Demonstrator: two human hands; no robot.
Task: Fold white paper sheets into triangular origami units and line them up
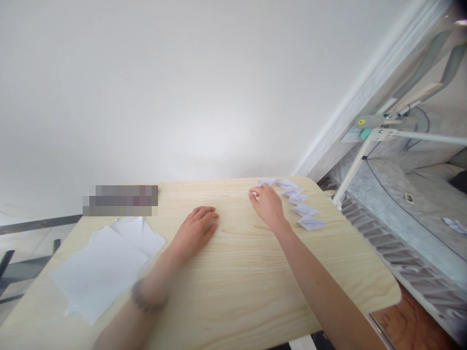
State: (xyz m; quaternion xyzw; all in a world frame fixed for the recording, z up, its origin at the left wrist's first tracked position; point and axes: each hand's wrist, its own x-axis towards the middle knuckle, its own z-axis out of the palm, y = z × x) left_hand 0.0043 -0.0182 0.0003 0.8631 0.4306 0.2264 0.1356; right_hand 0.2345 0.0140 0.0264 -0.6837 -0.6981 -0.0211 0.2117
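Observation:
My left hand (196,229) rests palm down on the wooden table, fingers loosely bent and thumb apart, with nothing in it. A dark beaded bracelet (149,296) circles that wrist. Toward the far edge, my right hand (267,205) hovers or rests with curved fingers, a small gap showing between thumb and forefinger and no paper visible in it. Just behind its knuckles lies a folded white paper piece (267,182), partly covered by the hand. Several more pointed folded paper pieces (312,222) line up in a curve to the right of it.
A loose stack of white paper sheets (105,267) spreads over the left of the table (233,296). A blurred-out object (122,199) sits at the back left. The wall (204,97) borders the far edge. To the right stand a white metal frame (357,165) and a grey-covered bed or sofa (397,199).

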